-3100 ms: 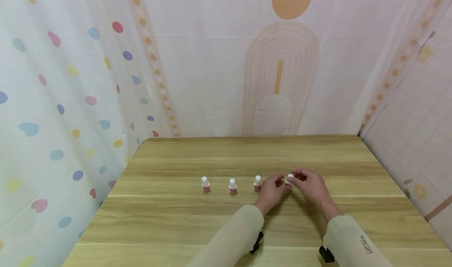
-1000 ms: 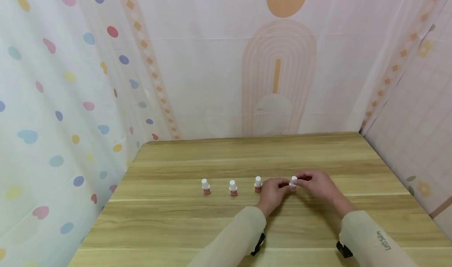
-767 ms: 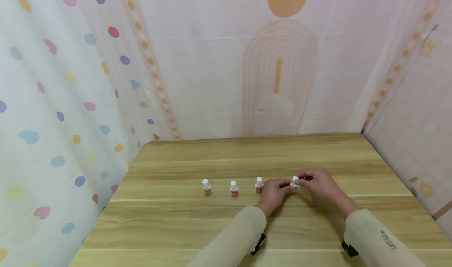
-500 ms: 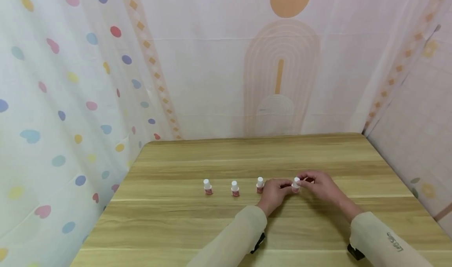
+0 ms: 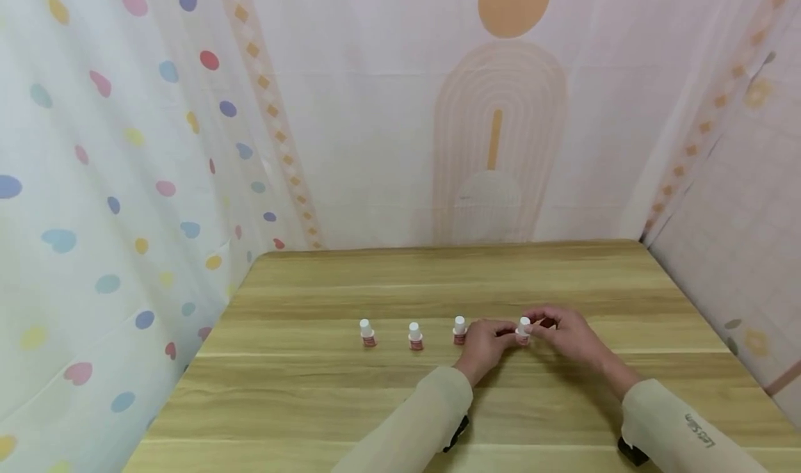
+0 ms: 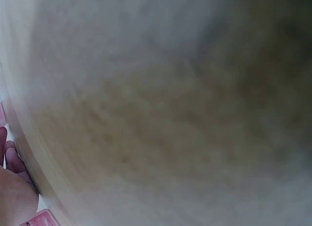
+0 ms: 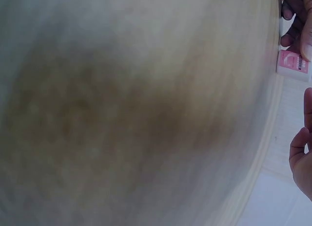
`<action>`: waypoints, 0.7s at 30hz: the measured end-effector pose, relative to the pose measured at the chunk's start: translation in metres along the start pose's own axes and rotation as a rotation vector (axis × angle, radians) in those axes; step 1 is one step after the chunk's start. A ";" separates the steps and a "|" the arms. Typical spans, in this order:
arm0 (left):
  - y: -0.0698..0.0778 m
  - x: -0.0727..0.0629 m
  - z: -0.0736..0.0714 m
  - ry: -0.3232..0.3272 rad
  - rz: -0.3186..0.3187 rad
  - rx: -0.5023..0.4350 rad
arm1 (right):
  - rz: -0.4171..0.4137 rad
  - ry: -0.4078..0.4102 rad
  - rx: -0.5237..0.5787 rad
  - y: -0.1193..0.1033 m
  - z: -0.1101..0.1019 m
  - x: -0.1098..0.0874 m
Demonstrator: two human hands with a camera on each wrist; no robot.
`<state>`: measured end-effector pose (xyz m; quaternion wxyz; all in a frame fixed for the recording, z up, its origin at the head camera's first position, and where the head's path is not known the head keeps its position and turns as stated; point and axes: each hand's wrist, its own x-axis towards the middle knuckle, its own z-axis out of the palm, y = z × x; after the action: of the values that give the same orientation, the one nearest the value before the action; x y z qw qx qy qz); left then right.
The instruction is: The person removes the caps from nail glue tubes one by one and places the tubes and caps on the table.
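White-capped, pink-labelled bottle (image 5: 523, 332), upright at the right end of a row of four on the worktop (image 5: 300, 382). Watching remotely, I see the left hand (image 5: 484, 346) gripping it low down; the right hand (image 5: 568, 332) curves at its cap (image 5: 523, 321) (whether it pinches, I cannot tell). Three similar bottles (image 5: 416, 337) stand to the left, spaced apart; a printed curtain (image 5: 375, 146) hangs behind.

Four white-capped bottles (image 5: 368, 336) stand on a wood-grain table (image 5: 300, 396).
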<state>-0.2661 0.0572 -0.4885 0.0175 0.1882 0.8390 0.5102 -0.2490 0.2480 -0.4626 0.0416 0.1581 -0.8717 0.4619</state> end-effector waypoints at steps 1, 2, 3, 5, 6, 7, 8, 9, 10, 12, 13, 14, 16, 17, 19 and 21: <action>0.000 0.000 0.000 0.002 0.004 0.010 | 0.007 0.008 0.005 0.000 0.001 0.000; -0.001 0.000 -0.001 0.003 0.006 0.016 | 0.013 0.017 0.009 0.000 0.002 0.000; -0.001 -0.001 -0.001 0.008 0.011 0.023 | 0.012 0.020 0.010 0.000 0.002 0.000; -0.002 -0.001 -0.002 0.013 0.021 0.037 | 0.005 0.019 0.023 0.001 0.004 0.000; -0.002 -0.002 -0.002 0.012 0.026 0.035 | -0.003 0.018 0.027 0.001 0.005 0.000; -0.002 -0.002 -0.003 0.010 0.030 0.029 | -0.008 0.015 0.030 0.001 0.006 -0.001; -0.002 -0.002 -0.003 0.010 0.033 0.025 | -0.013 0.011 0.033 0.001 0.006 -0.001; -0.002 -0.002 -0.003 0.008 0.034 0.020 | -0.016 0.002 0.037 0.002 0.006 -0.001; -0.002 -0.002 -0.003 0.005 0.034 0.014 | -0.013 -0.002 0.040 0.002 0.007 -0.002; -0.001 -0.002 -0.002 0.003 0.038 0.004 | -0.004 -0.001 0.038 0.004 0.007 -0.003; -0.001 -0.003 -0.002 0.004 0.037 0.010 | -0.001 -0.003 0.037 0.004 0.006 -0.003; -0.001 -0.003 -0.001 0.007 0.034 0.018 | 0.001 -0.002 0.037 0.004 0.006 -0.003; -0.001 -0.003 -0.001 0.009 0.034 0.029 | 0.012 -0.005 0.036 0.004 0.006 -0.004; -0.001 -0.003 -0.001 0.010 0.035 0.034 | 0.019 -0.006 0.033 0.004 0.005 -0.004; -0.001 -0.003 -0.001 0.012 0.038 0.043 | 0.042 -0.003 0.027 0.003 0.005 -0.003; -0.001 -0.002 -0.001 0.012 0.045 0.045 | 0.063 -0.003 0.019 0.001 0.005 -0.002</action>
<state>-0.2645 0.0551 -0.4891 -0.0034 0.2045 0.8458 0.4928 -0.2468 0.2450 -0.4663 0.0241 0.1319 -0.8720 0.4708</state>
